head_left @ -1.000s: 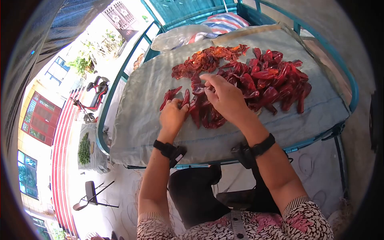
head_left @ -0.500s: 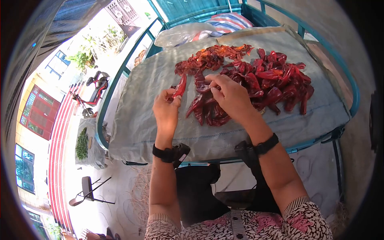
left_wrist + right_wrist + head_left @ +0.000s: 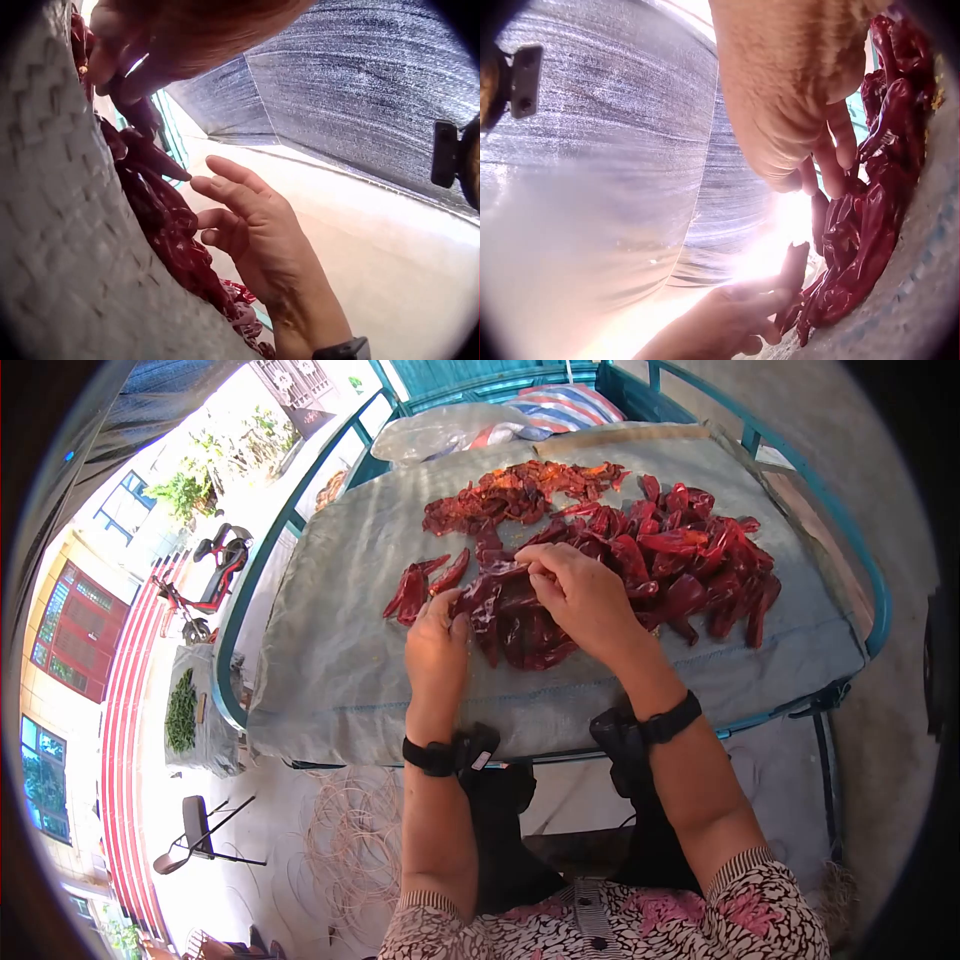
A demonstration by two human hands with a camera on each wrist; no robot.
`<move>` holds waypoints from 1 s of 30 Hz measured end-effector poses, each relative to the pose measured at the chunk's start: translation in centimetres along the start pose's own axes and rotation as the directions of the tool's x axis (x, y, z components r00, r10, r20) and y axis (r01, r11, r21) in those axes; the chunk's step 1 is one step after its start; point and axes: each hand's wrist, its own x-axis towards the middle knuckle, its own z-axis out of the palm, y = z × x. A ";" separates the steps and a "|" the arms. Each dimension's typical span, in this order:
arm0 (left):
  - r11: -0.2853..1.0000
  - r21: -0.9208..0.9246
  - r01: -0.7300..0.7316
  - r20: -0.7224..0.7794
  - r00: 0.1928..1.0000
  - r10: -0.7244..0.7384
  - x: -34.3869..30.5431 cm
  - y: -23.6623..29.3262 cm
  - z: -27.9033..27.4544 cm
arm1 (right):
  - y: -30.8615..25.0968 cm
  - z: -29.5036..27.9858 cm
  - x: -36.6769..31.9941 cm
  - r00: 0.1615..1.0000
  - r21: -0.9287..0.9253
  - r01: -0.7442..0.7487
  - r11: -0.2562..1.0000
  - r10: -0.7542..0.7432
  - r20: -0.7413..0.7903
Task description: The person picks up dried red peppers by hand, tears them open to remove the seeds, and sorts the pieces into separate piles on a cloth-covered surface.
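Note:
Dark red dried peppers (image 3: 680, 570) lie heaped on a grey woven cloth (image 3: 340, 630). At the heap's left end my left hand (image 3: 437, 655) has its fingertips among peppers; the right wrist view shows this hand (image 3: 720, 322) pinching a dark red pepper (image 3: 793, 274). My right hand (image 3: 590, 605) hovers over the near-left part of the heap. In the left wrist view its fingers (image 3: 214, 187) are bent loosely, with one tip at a pepper's pointed end (image 3: 176, 171); whether they touch is unclear. Several peppers (image 3: 410, 592) lie left of the heap.
Behind the heap lie flatter orange-red pieces (image 3: 520, 495). A teal metal rail (image 3: 830, 490) surrounds the cloth, with a striped sack (image 3: 570, 408) at the back. A folding chair (image 3: 197, 826) and a red scooter (image 3: 215, 575) stand to the left.
My left hand lifted a pepper half a second ago; it is now lower and nearer the heap. Peppers show left of it on the cloth. My right hand has barely moved.

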 end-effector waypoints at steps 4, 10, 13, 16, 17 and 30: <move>0.936 -0.321 0.147 0.101 0.988 -0.120 -0.5 2.5 -1.4 | -1.1 0.6 0.0 1.000 0.082 -0.003 0.997 0.002 0.018; 0.906 -0.412 0.102 0.089 0.993 -0.072 -1.1 3.8 -1.3 | -2.3 1.4 0.4 0.984 0.323 0.115 0.939 -0.153 0.093; 0.870 -0.483 0.099 0.072 0.995 -0.073 -1.0 3.1 -1.0 | -2.8 1.6 0.5 0.984 0.330 0.057 0.942 -0.109 0.140; 0.939 -0.335 0.073 -0.094 0.989 -0.110 -0.8 2.3 -1.0 | -1.9 2.2 0.6 0.977 0.073 0.189 0.979 -0.181 -0.113; 0.914 -0.392 0.106 -0.126 0.978 -0.167 -0.7 2.3 -1.1 | -1.7 2.0 0.9 0.976 0.060 0.147 0.987 -0.135 -0.169; 0.967 -0.241 0.087 -0.278 0.948 -0.154 0.1 0.7 0.2 | -0.6 1.5 0.6 0.988 -0.445 0.115 0.888 -0.148 -0.039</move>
